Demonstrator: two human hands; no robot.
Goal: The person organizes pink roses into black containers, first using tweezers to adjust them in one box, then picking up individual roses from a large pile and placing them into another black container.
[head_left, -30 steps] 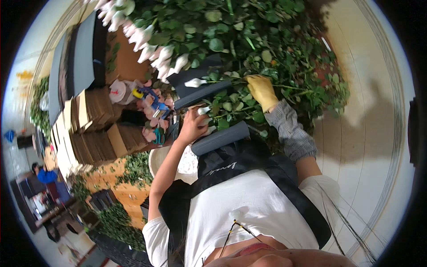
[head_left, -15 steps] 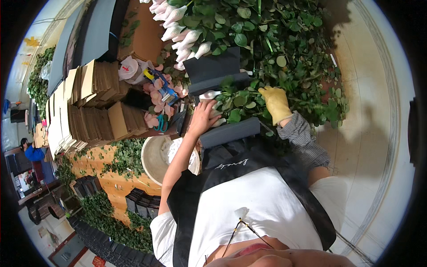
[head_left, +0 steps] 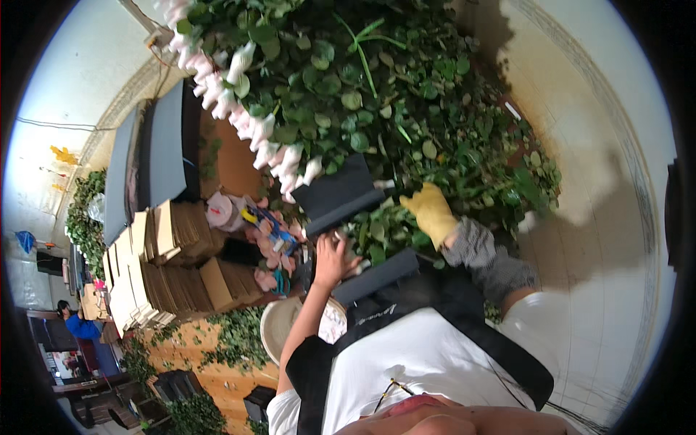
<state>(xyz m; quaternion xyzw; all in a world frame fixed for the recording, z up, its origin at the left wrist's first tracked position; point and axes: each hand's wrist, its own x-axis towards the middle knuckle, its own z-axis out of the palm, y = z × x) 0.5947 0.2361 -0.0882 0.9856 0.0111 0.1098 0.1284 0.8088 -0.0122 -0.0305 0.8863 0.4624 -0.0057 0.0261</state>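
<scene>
My bare left hand (head_left: 332, 261) lies over pale wrapped flower heads at the left end of a bunch, its fingers stretched out and apart. Leafy rose stems (head_left: 377, 233) run rightward from there. They lie between a raised dark corrugated cardboard flap (head_left: 341, 192) on the far side and a near dark cardboard flap (head_left: 380, 277) against my apron. My right hand (head_left: 433, 215), in a yellow glove, rests over the stems at the right, fingers extended toward the left; leaves partly hide the fingertips.
A large heap of leafy stems (head_left: 428, 109) fills the far side, edged by a row of wrapped pink-white flower heads (head_left: 254, 130). Stacks of cardboard (head_left: 181, 268), loose pink petals (head_left: 272, 250) and a pale bucket (head_left: 279, 326) stand left. A person in blue (head_left: 83, 326) is far left.
The view has shifted, so the scene sits lower in the picture and more of the flower heap shows. Both hands stay by the bunch; the far flap now looks more tilted.
</scene>
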